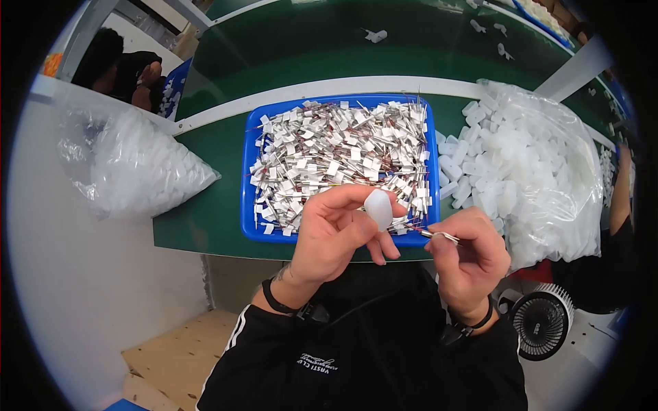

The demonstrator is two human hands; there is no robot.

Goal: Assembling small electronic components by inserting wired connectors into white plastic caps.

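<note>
The left hand [327, 236] pinches a smooth white plastic piece [378, 210] near the middle of the frame. Just to the right, the right hand [474, 257] pinches a thin metal part [449, 238]. Above them, a blue tray [247, 198] sits on the green table [205, 222], full of small tagged parts [336, 147]. A clear bag [137, 164] of white pieces is at the left, and another bag [555, 185] is at the right. A round fan [541, 325] is at the lower right.

Downward head-worn fisheye view, close above left hand [332, 238], right hand [474, 259] and green bench [205, 219].
</note>
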